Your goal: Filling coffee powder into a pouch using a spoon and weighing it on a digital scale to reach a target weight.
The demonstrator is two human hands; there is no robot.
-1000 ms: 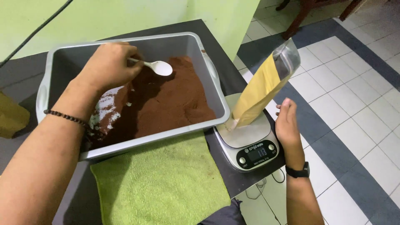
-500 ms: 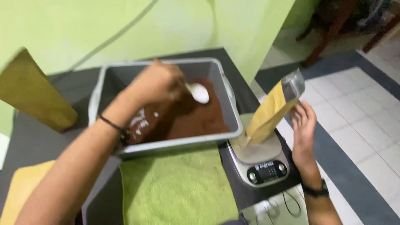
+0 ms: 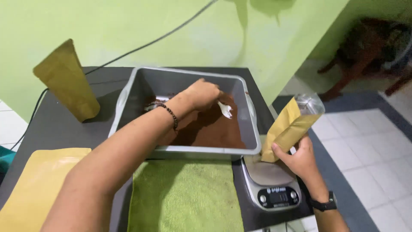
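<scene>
1. Left hand [image 3: 201, 93]: fingers curled shut around the handle of a white spoon [image 3: 224, 110]. The bowl of the spoon pokes out past the knuckles, low over the brown powder [image 3: 210, 129]; whether it carries a load cannot be told.
2. Right hand [image 3: 298, 161]: fingers and thumb pinched closed on the lower part of a gold pouch [image 3: 288, 129]. The pouch stands tilted, its open clear-lined mouth leaning up and away from the tray, its foot resting on the kitchen scale [image 3: 272, 182].
3. Beaded bracelet [image 3: 171, 116] on the left wrist, dark watch [image 3: 324, 203] on the right.
4. The powder lies heaped toward the near right of a grey rectangular tray [image 3: 141, 81]; the far left of the tray floor is nearly bare.
5. A green towel [image 3: 184, 197] lies just in front of the tray, beside the scale. A flat yellow pouch [image 3: 36, 189] lies at the near left, and another gold pouch [image 3: 66, 79] stands at the far left. All of this sits on a dark tabletop [image 3: 56, 133].
6. Risks, as judged: the pouch mouth is narrow and points away from the spoon, so powder could miss it and land on the scale plate or tabletop. A hand bearing down on the pouch would skew the reading. The scale sits near the tabletop edge, so a nudge could shift it.
</scene>
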